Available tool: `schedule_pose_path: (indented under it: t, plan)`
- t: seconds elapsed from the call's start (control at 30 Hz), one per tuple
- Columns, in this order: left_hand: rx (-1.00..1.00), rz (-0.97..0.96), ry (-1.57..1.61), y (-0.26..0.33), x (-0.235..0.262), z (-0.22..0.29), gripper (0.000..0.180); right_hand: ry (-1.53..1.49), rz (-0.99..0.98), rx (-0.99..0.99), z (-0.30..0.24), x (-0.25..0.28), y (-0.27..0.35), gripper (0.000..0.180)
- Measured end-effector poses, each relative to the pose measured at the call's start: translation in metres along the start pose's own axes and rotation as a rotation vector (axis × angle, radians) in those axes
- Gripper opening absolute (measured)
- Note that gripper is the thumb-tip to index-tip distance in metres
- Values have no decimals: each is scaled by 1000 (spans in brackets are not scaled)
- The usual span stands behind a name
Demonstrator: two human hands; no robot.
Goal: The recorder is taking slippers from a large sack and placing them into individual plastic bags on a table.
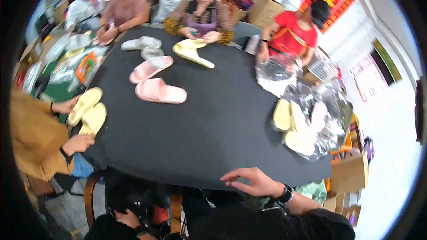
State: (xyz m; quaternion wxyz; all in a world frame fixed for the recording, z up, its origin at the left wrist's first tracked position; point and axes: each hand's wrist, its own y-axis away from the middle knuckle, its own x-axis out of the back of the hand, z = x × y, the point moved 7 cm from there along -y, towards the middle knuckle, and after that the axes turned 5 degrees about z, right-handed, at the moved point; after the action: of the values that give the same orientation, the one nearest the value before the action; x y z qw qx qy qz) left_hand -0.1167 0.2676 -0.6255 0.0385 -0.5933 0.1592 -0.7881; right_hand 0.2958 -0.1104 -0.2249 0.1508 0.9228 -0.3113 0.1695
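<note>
My right hand [252, 181], with a dark watch at the wrist, hovers over the near edge of the black table [213, 138]. Its thumb and fingers are apart, and nothing is in them. Below the table edge, at lower left, my left hand [128, 218] hangs low beside a wooden chair arm [176, 211]; its fingers look loosely apart, with nothing visible in them. Nearest to my right hand is a pile of yellow and pink slippers in clear plastic bags [302, 126] on the table's right side. Two pink slippers [161, 91] lie further off, left of the middle.
At left, a person in brown [38, 133] holds two yellow slippers [92, 118]. Grey slippers [141, 43] and yellow slippers [192, 52] lie at the far side. Several people sit around; one in red [296, 33] handles plastic bags [280, 69]. Cardboard boxes [349, 173] stand at right.
</note>
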Motion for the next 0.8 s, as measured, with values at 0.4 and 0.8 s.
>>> schedule_pose_path:
  t: [0.4, 0.8]
  plan:
    - [-535, -769, 1626, 10, 401, 462, 25, -129, 206, 225, 28, 103, 97, 26]
    - [-1024, -2480, 565, 165, 620, 613, 37, -92, 690, 85, 112, 211, 265, 29]
